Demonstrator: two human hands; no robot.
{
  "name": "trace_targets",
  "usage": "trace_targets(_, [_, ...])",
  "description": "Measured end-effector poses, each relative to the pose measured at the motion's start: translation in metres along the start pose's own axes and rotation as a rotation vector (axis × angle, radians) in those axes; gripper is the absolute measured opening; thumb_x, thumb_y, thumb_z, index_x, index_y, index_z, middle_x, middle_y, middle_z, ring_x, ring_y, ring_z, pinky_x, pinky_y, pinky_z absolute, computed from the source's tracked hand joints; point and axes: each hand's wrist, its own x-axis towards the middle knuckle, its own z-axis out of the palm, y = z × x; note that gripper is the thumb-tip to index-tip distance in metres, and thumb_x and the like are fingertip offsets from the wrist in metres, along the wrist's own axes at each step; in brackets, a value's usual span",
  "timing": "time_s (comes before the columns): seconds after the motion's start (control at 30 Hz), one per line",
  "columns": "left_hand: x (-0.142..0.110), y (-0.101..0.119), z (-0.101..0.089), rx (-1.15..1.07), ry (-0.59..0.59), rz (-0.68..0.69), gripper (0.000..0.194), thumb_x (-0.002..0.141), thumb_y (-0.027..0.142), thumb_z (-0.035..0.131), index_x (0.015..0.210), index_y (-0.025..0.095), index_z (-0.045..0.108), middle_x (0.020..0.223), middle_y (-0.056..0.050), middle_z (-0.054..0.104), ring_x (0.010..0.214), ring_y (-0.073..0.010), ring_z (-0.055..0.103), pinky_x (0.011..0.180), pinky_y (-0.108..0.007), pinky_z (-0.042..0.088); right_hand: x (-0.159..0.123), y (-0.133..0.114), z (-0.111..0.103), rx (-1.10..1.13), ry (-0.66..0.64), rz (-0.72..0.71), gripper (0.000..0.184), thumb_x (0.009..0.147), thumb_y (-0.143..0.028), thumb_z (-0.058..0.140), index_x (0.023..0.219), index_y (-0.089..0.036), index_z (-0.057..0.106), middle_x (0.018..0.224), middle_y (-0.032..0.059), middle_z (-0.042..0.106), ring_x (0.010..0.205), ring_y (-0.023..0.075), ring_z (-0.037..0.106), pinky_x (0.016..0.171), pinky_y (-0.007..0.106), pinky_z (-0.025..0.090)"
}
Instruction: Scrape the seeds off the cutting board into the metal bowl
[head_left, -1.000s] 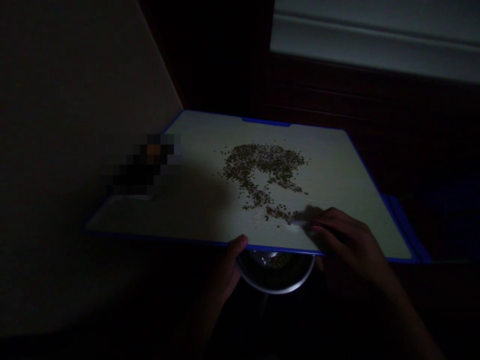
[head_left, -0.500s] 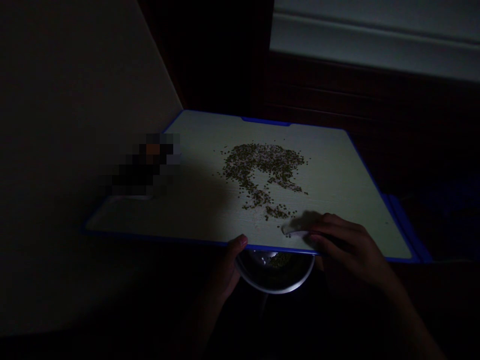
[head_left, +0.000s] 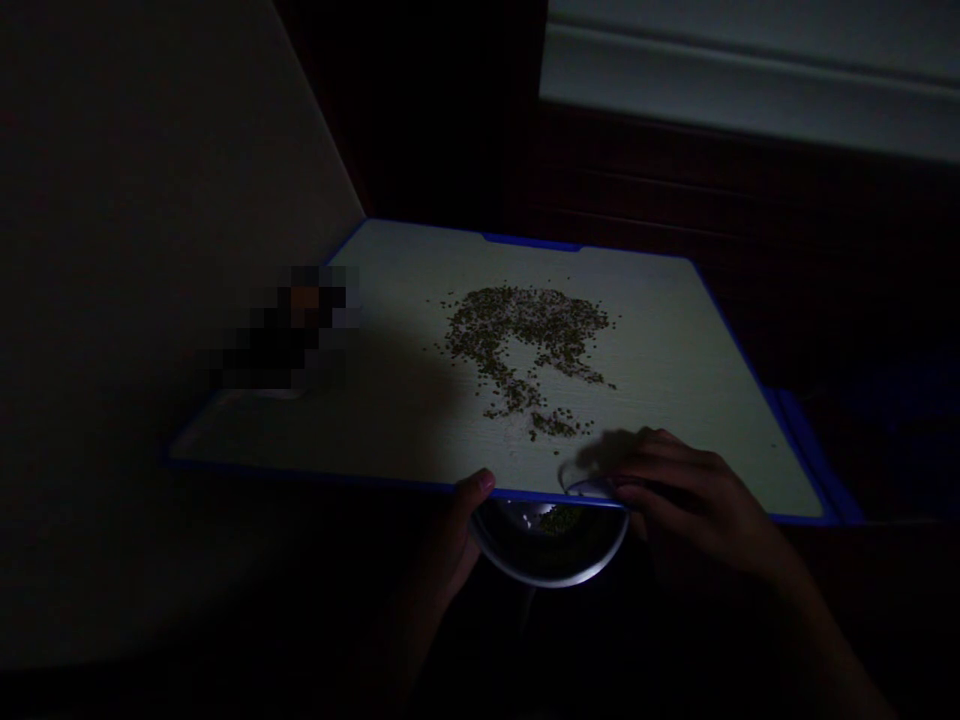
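A white board with a blue rim carries a scattered patch of small, dark greenish beans or seeds. Under its near edge is a shiny metal bowl with green beans or seeds inside. My left hand is closed at the bowl's left side, its thumb lying over the board's near rim; its other fingers are mostly hidden. Low over the board's front edge, my right hand pinches a small, pale, spoon-like tool. The tool's tip is at the rim above the bowl; its exact kind is unclear.
A blurred-out dark object covers the board's left side. Beyond the board is a dark wooden surface, with a pale ledge at upper right. A greyish surface borders the left. Light is very dim.
My right hand has drawn the pale tool slightly toward me, down to the board's near rim. The few beans or seeds near its tip have left their earlier spot. My left hand and the bowl stay put.
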Motion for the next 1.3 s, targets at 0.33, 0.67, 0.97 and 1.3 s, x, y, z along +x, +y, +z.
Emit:
trace_targets(0.33, [-0.001, 0.0, 0.001, -0.017, 0.008, 0.027, 0.047, 0.075, 0.035, 0.087, 0.115, 0.013, 0.077, 0.112, -0.015, 0.082, 0.135, -0.0396, 0.062, 0.122, -0.051, 0.04, 0.0, -0.001, -0.002, 0.012, -0.022, -0.011, 0.016, 0.101, -0.028, 0.067, 0.113, -0.032, 0.076, 0.099, 0.0007, 0.08, 0.093, 0.0211, 0.072, 0.081, 0.04, 0.057])
trace_targets(0.67, [-0.003, 0.002, 0.005, -0.024, 0.007, 0.052, 0.055, 0.078, 0.033, 0.084, 0.13, 0.017, 0.074, 0.116, -0.01, 0.082, 0.136, -0.0375, 0.063, 0.122, -0.048, 0.042, 0.01, -0.007, 0.001, 0.025, 0.042, 0.181, 0.018, 0.102, -0.033, 0.064, 0.113, -0.027, 0.077, 0.105, 0.0045, 0.078, 0.092, 0.0191, 0.074, 0.079, 0.033, 0.06])
trace_targets(0.97, [-0.004, 0.001, 0.002, -0.068, -0.063, 0.072, 0.064, 0.081, 0.03, 0.084, 0.141, 0.015, 0.067, 0.126, -0.014, 0.078, 0.136, -0.0365, 0.062, 0.122, -0.047, 0.043, 0.023, -0.01, 0.009, 0.065, 0.034, 0.177, 0.02, 0.103, -0.034, 0.061, 0.115, -0.029, 0.076, 0.107, 0.0047, 0.076, 0.095, 0.0197, 0.072, 0.082, 0.036, 0.061])
trace_targets(1.3, [-0.005, 0.004, 0.006, -0.033, -0.042, 0.042, 0.058, 0.075, 0.035, 0.088, 0.127, 0.013, 0.075, 0.122, -0.015, 0.08, 0.136, -0.0384, 0.062, 0.123, -0.051, 0.04, 0.026, -0.007, 0.01, 0.05, 0.035, 0.189, 0.019, 0.103, -0.035, 0.061, 0.113, -0.028, 0.076, 0.106, 0.0056, 0.076, 0.093, 0.0199, 0.071, 0.082, 0.037, 0.061])
